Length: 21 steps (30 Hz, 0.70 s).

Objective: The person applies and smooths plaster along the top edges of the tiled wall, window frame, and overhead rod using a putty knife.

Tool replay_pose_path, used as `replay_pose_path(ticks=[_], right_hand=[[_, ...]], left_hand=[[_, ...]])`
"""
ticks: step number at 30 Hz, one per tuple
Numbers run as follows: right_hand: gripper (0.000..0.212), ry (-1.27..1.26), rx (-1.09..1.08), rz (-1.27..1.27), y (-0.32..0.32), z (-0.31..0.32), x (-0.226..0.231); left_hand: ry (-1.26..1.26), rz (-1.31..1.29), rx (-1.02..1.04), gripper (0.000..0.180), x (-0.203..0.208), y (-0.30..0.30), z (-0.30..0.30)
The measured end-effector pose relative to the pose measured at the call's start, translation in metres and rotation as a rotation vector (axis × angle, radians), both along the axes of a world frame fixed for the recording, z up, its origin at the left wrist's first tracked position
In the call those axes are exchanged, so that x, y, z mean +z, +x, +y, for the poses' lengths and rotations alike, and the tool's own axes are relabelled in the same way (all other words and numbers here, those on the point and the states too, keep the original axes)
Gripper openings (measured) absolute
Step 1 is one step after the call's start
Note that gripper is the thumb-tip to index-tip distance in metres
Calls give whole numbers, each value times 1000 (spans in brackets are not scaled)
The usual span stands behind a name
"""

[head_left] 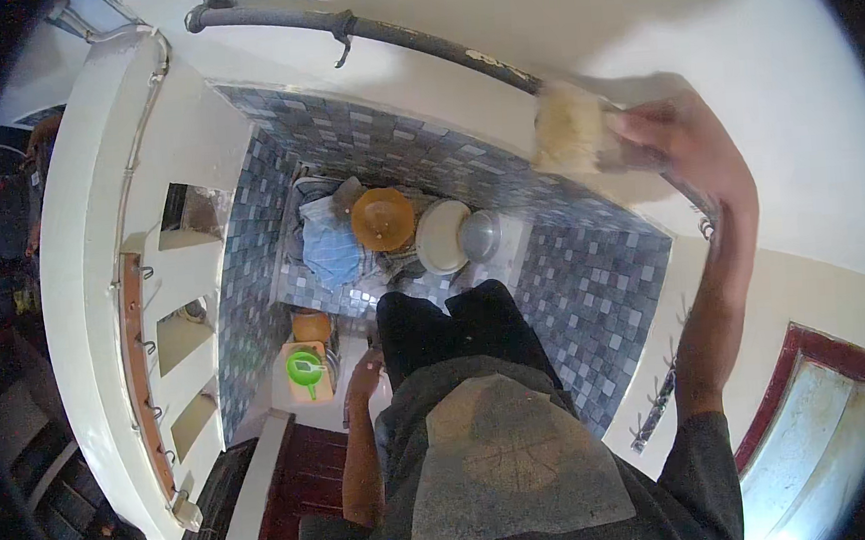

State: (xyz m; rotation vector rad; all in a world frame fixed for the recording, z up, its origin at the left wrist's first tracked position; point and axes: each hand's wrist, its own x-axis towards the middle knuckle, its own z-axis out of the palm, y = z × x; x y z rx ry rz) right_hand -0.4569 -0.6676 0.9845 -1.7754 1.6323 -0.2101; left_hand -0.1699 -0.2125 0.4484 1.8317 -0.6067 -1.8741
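Observation:
My right hand (666, 135) is raised at the upper right, smeared by motion, with its fingers closed on a pale yellow sponge (570, 132). The sponge is up against a dark grey pipe (417, 42) that runs along the white wall, and covers a stretch of it. Worn, paler patches show on the pipe just left of the sponge. Down by my left leg hangs my left hand (365, 373), away from the pipe. Its fingers are small and partly hidden, so whether it holds anything is unclear.
Below me, an orange basin (383, 219), a white basin (443, 237), a grey bowl (480, 237) and blue cloth (330, 242) lie within blue-grey tiled walls. A green strainer-like item (305, 368) sits lower left. Left stands a white partition (103, 293) with a hook rail (140, 361).

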Motion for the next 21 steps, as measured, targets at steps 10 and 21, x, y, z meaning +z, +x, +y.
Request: replay_pose_path(ticks=[10, 21], right_hand=[[36, 102, 72, 286, 3, 20, 4], [41, -172, -77, 158, 49, 13, -6]], left_hand=[[-77, 99, 138, 41, 0, 3, 3], [7, -15, 54, 31, 34, 5, 2]])
